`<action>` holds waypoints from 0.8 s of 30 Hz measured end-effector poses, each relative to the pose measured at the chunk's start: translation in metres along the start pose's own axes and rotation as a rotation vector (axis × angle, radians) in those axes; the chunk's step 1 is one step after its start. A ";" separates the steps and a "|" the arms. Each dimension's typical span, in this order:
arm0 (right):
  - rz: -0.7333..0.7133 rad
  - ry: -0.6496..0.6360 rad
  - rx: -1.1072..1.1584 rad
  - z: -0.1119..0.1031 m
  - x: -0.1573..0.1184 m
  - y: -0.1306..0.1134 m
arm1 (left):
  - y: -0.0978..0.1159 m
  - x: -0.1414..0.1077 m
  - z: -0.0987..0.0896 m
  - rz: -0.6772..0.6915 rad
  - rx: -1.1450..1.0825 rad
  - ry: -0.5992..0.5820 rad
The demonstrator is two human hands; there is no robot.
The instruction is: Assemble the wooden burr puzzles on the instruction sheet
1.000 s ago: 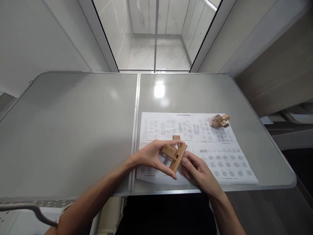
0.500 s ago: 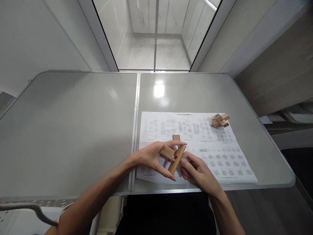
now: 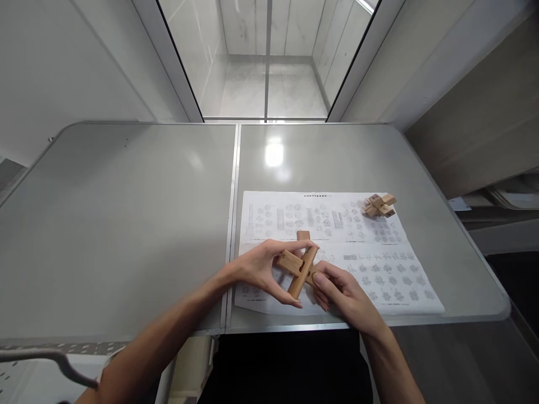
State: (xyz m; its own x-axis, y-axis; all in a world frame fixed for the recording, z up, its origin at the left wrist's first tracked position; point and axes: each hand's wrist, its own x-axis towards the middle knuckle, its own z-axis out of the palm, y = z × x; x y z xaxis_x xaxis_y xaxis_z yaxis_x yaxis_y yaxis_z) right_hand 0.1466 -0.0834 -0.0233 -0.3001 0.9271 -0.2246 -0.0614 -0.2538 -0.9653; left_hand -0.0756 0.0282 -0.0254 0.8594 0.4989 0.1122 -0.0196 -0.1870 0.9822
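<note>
Wide and grey, the table point(image 3: 135, 224) fills the space in front of the person, with a pale tiled floor point(image 3: 244, 92) past its far edge. From where I stand, I can see a big white paper point(image 3: 416, 300) lying on the right part of it, covered in tiny drawings. Over the paper, the left hand point(image 3: 266, 268) holds a long wooden bar point(image 3: 304, 273) aslant, its grip clamped on the bar — a finger at the top end and the thumb at the bottom end. A short wooden block point(image 3: 289, 262) with a dark mark sits against the bar, inside the curve of that hand. On the other side, the right hand point(image 3: 343, 292) has its grip pinched on a small wooden end point(image 3: 312, 276) — I can't tell if it is part of the short block. Another wooden piece point(image 3: 303, 235) pokes out behind the left hand, partly hidden. Near the paper's far right corner rests a wooden cluster point(image 3: 379, 206) of crossed blocks.
</note>
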 end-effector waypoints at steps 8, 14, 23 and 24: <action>0.011 0.019 0.043 -0.002 -0.002 0.001 | -0.001 0.001 -0.004 0.026 -0.054 0.022; 0.014 0.024 0.054 -0.002 -0.001 0.000 | 0.000 0.001 -0.006 0.002 -0.072 -0.011; 0.027 0.041 0.072 -0.003 -0.001 0.001 | -0.001 0.000 -0.007 -0.004 -0.057 -0.003; 0.029 0.051 0.076 -0.002 -0.001 0.001 | 0.000 0.000 -0.007 -0.017 -0.060 -0.003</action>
State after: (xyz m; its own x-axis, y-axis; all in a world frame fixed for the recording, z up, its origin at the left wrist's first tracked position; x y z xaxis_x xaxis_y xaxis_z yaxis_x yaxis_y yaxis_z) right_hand 0.1488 -0.0839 -0.0244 -0.2541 0.9314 -0.2605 -0.1260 -0.2989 -0.9459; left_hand -0.0789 0.0345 -0.0245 0.8615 0.4989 0.0949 -0.0353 -0.1275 0.9912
